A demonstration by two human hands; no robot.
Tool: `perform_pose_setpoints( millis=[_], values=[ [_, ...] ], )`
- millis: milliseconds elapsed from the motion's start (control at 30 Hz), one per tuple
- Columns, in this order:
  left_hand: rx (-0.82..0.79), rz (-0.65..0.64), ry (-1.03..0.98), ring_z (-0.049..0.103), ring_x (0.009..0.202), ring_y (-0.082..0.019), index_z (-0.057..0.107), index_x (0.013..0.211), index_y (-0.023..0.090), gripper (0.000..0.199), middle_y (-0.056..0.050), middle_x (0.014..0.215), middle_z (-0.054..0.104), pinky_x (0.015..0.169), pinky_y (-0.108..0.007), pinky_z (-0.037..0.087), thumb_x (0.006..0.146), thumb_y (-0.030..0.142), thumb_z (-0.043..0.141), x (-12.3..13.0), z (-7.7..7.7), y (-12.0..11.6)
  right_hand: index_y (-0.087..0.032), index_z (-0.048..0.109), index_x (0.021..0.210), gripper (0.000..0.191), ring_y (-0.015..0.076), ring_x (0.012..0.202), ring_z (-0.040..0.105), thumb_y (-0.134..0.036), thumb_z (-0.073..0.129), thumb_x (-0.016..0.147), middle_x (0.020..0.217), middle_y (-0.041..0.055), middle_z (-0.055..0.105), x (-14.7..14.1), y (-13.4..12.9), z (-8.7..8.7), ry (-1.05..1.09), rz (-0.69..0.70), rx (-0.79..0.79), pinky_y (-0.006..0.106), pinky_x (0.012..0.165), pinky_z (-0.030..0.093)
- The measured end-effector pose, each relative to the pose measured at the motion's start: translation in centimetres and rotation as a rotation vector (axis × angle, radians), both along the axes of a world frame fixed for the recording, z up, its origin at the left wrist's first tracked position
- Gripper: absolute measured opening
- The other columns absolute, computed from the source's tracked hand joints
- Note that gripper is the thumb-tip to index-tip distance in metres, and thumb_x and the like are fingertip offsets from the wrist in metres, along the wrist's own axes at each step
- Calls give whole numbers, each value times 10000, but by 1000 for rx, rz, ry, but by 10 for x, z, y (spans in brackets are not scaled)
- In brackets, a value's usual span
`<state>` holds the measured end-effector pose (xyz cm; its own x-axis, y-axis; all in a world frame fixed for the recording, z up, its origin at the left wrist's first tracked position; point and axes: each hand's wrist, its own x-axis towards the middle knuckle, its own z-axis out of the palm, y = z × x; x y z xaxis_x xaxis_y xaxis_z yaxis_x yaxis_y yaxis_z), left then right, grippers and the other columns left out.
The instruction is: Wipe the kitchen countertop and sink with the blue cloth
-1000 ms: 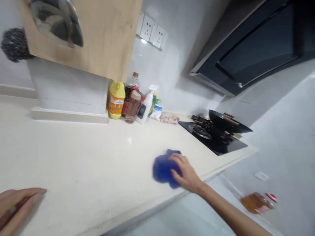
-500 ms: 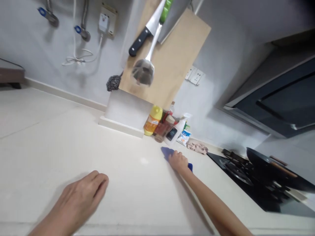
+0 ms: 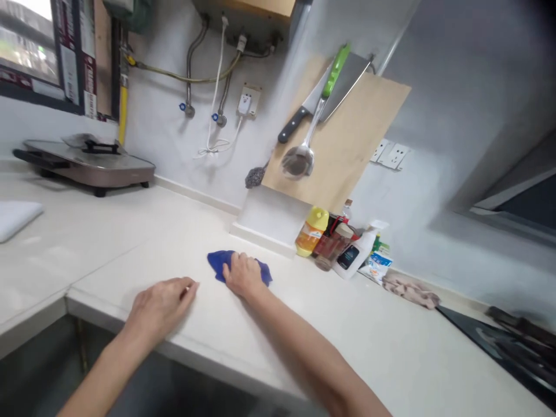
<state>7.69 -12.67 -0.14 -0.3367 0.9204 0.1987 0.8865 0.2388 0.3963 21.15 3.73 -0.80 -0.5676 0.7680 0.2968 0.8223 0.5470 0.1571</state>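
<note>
My right hand is closed on a blue cloth, pressing it flat against the white countertop. The cloth sticks out on both sides of the fingers. To the left of it, my left hand rests near the counter's front edge with its fingers curled in and the thumb close to them. Nothing shows in that hand. A few centimetres of bare counter separate the two hands.
A yellow-capped bottle, a white spray bottle and a crumpled pinkish rag line the wall. A cooktop is at right, an electric pan at left. Knives and a ladle hang before a wooden board.
My right hand has slid the blue cloth leftward along the counter, away from the bottles and closer to my left hand. The view has turned left, bringing in the electric pan and window.
</note>
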Motion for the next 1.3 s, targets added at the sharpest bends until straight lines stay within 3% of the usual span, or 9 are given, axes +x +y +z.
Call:
perform_pose_setpoints(
  millis=[133,267,367,500,600,733,833,1033,1300],
  values=[
    [-5,219,24,646,1016,-304,707,973,268,481,-68,1052,736,749,-348,411,946,510,291,-40,12,-21,-158,536,1176,417,277,957,609,-485,352,992,1097,134,616,21,-48,4,-11,183,13,379,806,465],
    [26,275,1,646,1002,-307,709,942,252,491,-81,1050,737,728,-338,413,932,493,282,-60,6,-35,-203,531,1218,394,284,1001,576,-480,399,972,1120,110,610,72,-83,3,-34,305,6,364,768,468],
    [31,271,4,654,954,-295,702,925,234,496,-97,1002,739,681,-319,399,934,488,276,-64,-1,-41,-241,523,1267,400,278,1036,560,-474,439,952,1171,92,603,121,-91,2,-25,358,-31,379,808,476],
    [70,264,-42,653,946,-279,708,917,242,493,-81,1000,742,692,-312,392,930,492,284,-70,-3,-43,-260,541,1297,414,271,1035,570,-472,445,954,1173,90,619,197,-75,-5,-20,296,-5,453,927,458],
    [86,296,-47,653,925,-283,716,915,245,503,-89,982,740,708,-322,392,926,496,280,-79,1,-41,-290,573,1272,408,334,1212,516,-507,431,957,1167,90,642,253,-50,-21,-46,177,119,571,1070,351],
    [119,381,-23,649,845,-261,715,819,238,501,-89,871,735,700,-313,381,916,506,303,-94,0,-36,-302,586,1245,386,307,1013,643,-442,345,977,1201,141,619,283,-15,-44,-74,-108,170,450,844,523],
    [184,305,-158,633,776,-209,690,700,246,497,-26,775,726,703,-289,378,912,515,330,-102,-6,-31,-268,579,1239,380,301,887,680,-418,339,985,1089,158,642,253,5,-46,-109,-275,183,420,752,529],
    [159,329,-253,601,713,-217,672,624,246,551,-15,696,703,671,-313,347,911,557,319,-106,-18,-21,-148,569,1174,382,310,961,687,-388,321,1011,1061,180,650,117,35,-15,-102,-345,91,393,808,504],
    [107,401,-164,498,601,-188,564,555,229,560,-23,595,603,601,-306,259,920,541,275,-107,-24,-13,-93,569,1151,372,310,1054,655,-350,342,1009,1103,216,649,-57,84,-1,-5,-210,17,385,867,477]
  ],
)
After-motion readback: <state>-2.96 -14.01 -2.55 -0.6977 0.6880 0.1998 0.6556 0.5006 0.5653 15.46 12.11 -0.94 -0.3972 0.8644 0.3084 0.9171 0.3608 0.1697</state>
